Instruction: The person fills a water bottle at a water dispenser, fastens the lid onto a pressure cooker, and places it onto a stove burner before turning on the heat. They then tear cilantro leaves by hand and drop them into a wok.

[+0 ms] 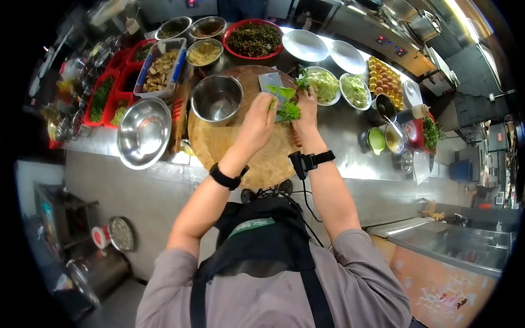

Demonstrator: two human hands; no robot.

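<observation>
Bright green leafy herbs are between my two hands, above the round wooden chopping board. My right hand is closed on the herb stems, with leaves showing on both sides of its fingers. My left hand has its fingers pinched together, a bit of green showing at the tips. Beneath the herbs lies a cleaver; its blade points away from me, and its brown handle shows below my right hand. An open steel bowl stands on the board, left of my left hand.
A wide steel basin sits at the left, near a clear tub of sliced pieces and red baskets of greens. Behind the board is a red basin. Bowls of shredded cabbage and an egg tray stand right.
</observation>
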